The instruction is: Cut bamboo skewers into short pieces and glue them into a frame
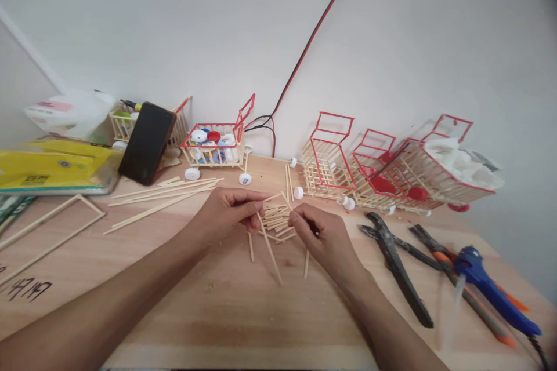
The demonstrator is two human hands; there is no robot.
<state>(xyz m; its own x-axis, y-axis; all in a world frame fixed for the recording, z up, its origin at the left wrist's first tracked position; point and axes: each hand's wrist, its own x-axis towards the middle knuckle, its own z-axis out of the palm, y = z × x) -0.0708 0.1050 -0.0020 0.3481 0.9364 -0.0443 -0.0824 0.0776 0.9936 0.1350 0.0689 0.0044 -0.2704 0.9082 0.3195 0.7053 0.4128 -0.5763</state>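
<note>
My left hand [237, 208] is closed, thumb against fingers, on a thin wooden stick [270, 249] that slants down toward the table's front. Facing it, my right hand [322, 235] pinches another thin wooden stick [286, 200] near its end. A short piece bridges the gap between the hands at the top; whether the sticks are joined I cannot tell. Behind and below the fingers lies a pile of short cut sticks [276, 218]. One loose short stick [250, 247] rests beside my left fingertips, and a stick end [306, 265] shows beneath my right hand.
Along the wall stand several miniature stick carts with red handles, one holding bottle caps [213, 137]. A phone [148, 143] leans at left near long sticks [163, 203] and a rectangular stick frame [93, 208]. Cutters [398, 269], pliers [461, 284] and a blue glue gun [496, 290] lie right.
</note>
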